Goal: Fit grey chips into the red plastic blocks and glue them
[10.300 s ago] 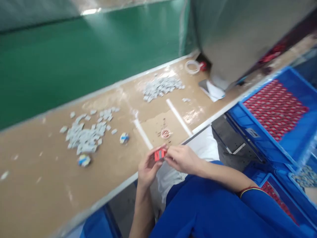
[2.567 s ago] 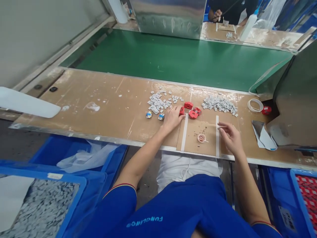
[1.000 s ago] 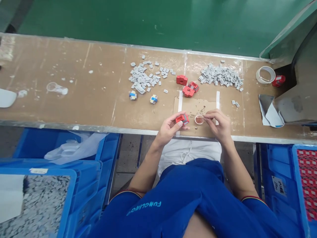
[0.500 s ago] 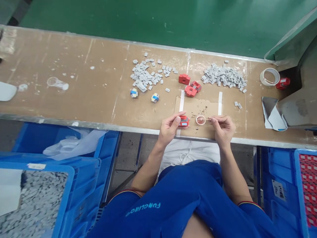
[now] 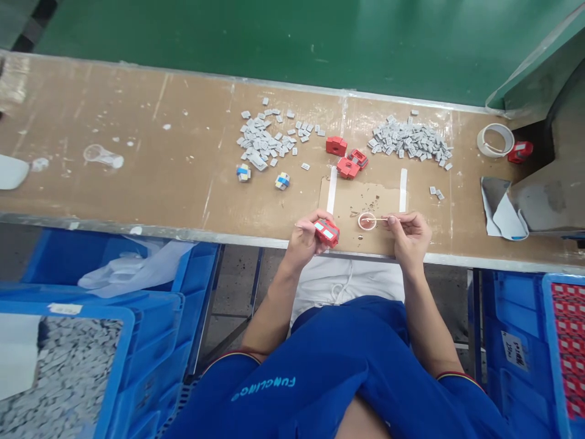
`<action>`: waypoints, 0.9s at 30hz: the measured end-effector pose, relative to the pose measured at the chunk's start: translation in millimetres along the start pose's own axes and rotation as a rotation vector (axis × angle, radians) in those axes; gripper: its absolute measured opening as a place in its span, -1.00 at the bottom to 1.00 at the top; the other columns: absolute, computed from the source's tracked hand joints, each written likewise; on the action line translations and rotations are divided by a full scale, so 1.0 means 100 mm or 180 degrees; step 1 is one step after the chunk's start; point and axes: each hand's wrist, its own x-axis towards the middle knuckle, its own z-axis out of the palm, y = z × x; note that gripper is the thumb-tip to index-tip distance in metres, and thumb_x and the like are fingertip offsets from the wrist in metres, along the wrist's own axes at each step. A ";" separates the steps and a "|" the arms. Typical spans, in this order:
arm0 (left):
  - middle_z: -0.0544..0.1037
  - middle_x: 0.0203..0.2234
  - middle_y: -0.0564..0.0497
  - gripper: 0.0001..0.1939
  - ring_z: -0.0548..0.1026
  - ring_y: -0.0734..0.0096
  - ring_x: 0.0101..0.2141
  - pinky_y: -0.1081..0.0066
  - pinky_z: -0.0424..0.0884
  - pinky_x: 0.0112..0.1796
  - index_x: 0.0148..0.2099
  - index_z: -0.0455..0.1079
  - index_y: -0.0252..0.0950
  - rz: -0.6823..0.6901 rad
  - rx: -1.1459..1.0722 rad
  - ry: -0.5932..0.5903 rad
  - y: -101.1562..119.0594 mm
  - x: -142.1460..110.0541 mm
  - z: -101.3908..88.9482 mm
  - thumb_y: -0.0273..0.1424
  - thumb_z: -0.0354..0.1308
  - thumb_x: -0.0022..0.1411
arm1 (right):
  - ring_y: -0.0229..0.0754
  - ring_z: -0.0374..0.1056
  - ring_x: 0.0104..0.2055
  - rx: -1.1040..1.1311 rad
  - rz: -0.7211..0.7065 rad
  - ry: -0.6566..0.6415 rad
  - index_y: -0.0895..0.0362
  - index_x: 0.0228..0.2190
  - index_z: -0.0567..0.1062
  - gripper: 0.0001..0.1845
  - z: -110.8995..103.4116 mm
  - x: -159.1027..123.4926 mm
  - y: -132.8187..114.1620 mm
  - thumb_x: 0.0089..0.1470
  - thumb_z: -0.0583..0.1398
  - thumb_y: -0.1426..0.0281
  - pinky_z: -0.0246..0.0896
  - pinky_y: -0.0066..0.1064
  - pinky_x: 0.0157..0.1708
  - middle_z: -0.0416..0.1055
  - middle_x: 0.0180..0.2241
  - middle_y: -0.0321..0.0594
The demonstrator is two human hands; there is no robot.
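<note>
My left hand (image 5: 307,239) is closed around a small red toy car body (image 5: 327,233) with pale windows and a grey band, held over the table's front edge. In my right hand (image 5: 412,239) a thin pale stick (image 5: 380,219) is pinched between thumb and fingers. Its far end rests in a small round cup (image 5: 367,228) of reddish-brown stuff. The cup stands on a cardboard sheet (image 5: 388,190) with white tape strips. Just beyond the sheet lie several red toy pieces (image 5: 348,168).
Two heaps of small grey tiles, a left heap (image 5: 262,139) and a right heap (image 5: 409,140), lie farther back. Two blue-and-yellow blocks (image 5: 282,181) sit at left. A tape roll (image 5: 481,141) and folded paper (image 5: 496,210) are at right. Blue crates (image 5: 123,314) flank my body.
A second ago the red car body was nearer the cup; my left hand has since drawn it back and turned it, showing its windows. My right hand keeps the stick at the cup.
</note>
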 end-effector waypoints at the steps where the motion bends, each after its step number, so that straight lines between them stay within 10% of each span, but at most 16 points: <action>1: 0.42 -0.69 0.11 -0.12 0.14 0.67 -0.80 0.58 0.00 -0.77 -0.33 0.45 -0.27 0.0000 -0.0046 -0.0040 0.00 0.00 -0.01 0.52 0.03 -0.01 | -0.16 0.60 -0.39 0.0006 -0.0005 0.0006 0.05 -0.38 0.45 -0.55 0.00 0.00 0.00 0.08 0.46 0.01 0.56 -0.33 -0.33 0.61 -0.41 -0.26; 12: 0.71 -0.24 -0.07 -0.59 0.69 0.31 -0.25 0.40 0.63 -0.19 -0.04 0.58 -0.27 0.0338 0.0559 -0.0337 -0.15 -0.05 -0.07 -0.21 0.52 0.12 | -0.16 0.60 -0.42 -0.0170 -0.0134 0.0052 0.05 -0.36 0.44 -0.57 -0.01 0.02 -0.16 0.14 0.42 0.01 0.57 -0.32 -0.38 0.63 -0.42 -0.27; 27: 0.71 -0.21 -0.10 -0.69 0.66 0.25 -0.22 0.33 0.62 -0.13 -0.04 0.61 -0.25 0.0475 0.1168 -0.0205 -0.14 -0.09 -0.01 -0.28 0.44 0.18 | -0.08 0.68 -0.21 -0.1140 -0.1433 -0.0700 -0.03 -0.25 0.56 -0.95 0.21 -0.23 -0.47 0.28 0.35 0.33 0.67 -0.24 -0.23 0.70 -0.29 -0.26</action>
